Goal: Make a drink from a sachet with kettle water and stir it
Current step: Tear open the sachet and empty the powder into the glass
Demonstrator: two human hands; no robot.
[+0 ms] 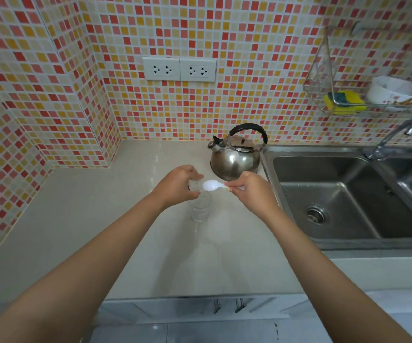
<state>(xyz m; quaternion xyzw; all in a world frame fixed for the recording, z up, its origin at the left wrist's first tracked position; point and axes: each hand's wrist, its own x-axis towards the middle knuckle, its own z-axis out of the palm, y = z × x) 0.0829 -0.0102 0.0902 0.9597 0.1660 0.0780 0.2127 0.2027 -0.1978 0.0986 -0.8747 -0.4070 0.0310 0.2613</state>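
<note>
A clear drinking glass [200,209] stands upright on the pale countertop [101,219], just below my two hands. My left hand [177,185] is closed around a small clear sachet [193,185], held above the glass. My right hand [251,191] pinches the handle of a white plastic spoon [212,185], whose bowl points left and touches the sachet. A steel kettle [234,157] with a black handle sits behind the hands, next to the sink. Whether the glass holds liquid is hard to tell.
A double steel sink [348,194] with a tap [395,137] lies to the right of the kettle. A wire rack [328,82] on the tiled wall holds a yellow sponge [343,101] and a white bowl [395,91]. Wall sockets [179,69] sit above the counter.
</note>
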